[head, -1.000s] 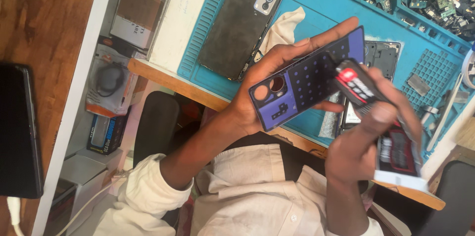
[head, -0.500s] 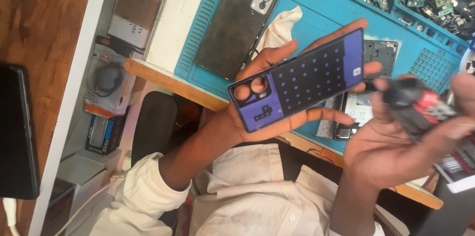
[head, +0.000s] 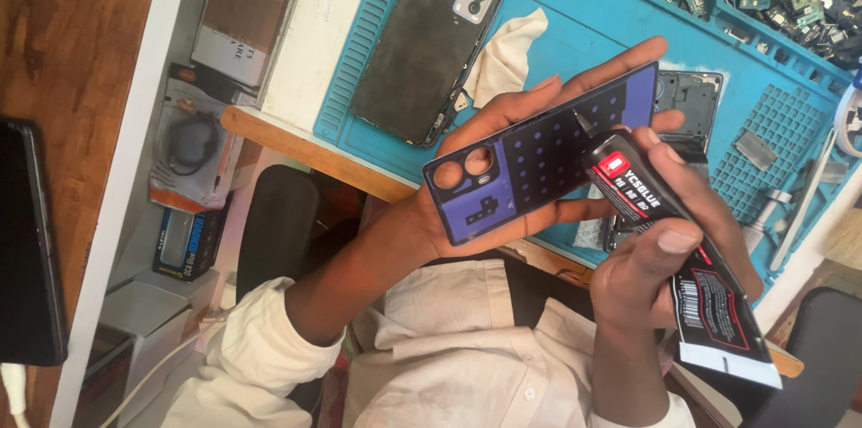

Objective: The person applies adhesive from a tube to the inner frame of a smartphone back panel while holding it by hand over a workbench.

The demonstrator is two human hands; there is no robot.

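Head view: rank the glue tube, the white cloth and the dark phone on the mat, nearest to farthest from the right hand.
1. Glue tube: gripped in the right hand.
2. White cloth: on the blue mat, beyond the fingers.
3. Dark phone: farther left, at the mat's edge.

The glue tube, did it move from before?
Yes. The right hand swung the black glue tube away to the right, then brought it back, nozzle now touching the purple phone back cover. The left hand kept holding the cover. The black phone stayed on the blue mat.
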